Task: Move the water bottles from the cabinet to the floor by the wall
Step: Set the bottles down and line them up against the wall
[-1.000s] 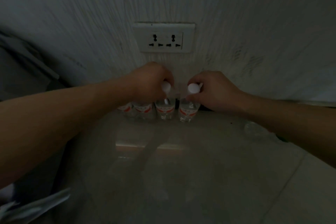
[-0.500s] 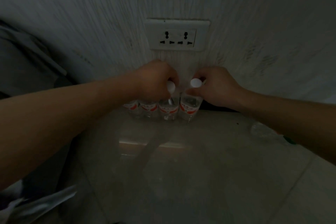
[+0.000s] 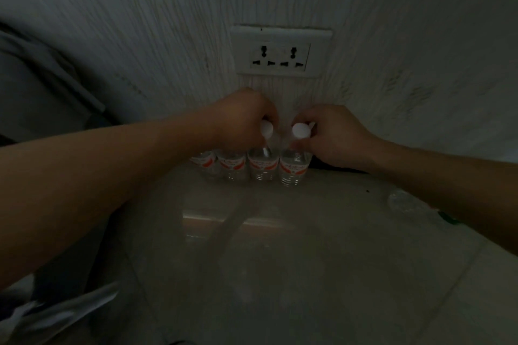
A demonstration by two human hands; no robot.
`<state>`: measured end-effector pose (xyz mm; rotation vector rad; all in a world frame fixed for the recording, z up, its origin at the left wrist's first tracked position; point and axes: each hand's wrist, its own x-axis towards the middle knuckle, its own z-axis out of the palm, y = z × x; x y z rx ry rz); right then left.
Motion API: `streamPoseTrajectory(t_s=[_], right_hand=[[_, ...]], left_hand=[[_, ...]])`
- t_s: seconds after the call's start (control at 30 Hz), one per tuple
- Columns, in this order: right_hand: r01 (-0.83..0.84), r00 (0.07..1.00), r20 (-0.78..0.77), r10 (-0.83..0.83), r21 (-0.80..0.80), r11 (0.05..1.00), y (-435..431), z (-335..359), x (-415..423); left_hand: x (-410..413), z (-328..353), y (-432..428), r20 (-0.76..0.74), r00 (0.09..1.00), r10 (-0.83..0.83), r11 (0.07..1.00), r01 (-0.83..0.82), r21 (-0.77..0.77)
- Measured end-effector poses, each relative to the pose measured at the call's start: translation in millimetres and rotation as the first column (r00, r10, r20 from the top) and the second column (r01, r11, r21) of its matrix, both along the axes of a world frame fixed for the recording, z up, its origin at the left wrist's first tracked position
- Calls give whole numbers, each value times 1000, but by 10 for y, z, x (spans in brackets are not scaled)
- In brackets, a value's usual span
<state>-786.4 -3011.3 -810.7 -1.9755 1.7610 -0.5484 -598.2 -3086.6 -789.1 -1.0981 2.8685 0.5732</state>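
Four water bottles (image 3: pixel 251 166) stood in a row on the floor (image 3: pixel 280 260), against the wall (image 3: pixel 168 22) below the socket (image 3: pixel 280 57). The left hand (image 3: pixel 241 120) gripped the third bottle's (image 3: pixel 263 165) neck, and at its 3 o'clock the right hand (image 3: pixel 333 134) was closed around the rightmost bottle's (image 3: pixel 294 169) neck.

Four clear water bottles (image 3: pixel 263 166) — red-labelled, upright — touching in a row against the wall (image 3: pixel 168 36)

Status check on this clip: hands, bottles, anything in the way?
Left hand and right hand each gripping a bottle neck. Four bottles upright in a row on the floor at the wall, under the socket. Nothing blocking.
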Motion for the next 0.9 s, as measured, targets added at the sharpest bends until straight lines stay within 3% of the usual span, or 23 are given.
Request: streamPoseTrajectory(t_s=[0.9], right_hand=[[1, 1000, 12, -1, -4, 1000, -30, -78, 52]], left_hand=[[41, -147, 17, -56, 997, 55, 998, -52, 44]])
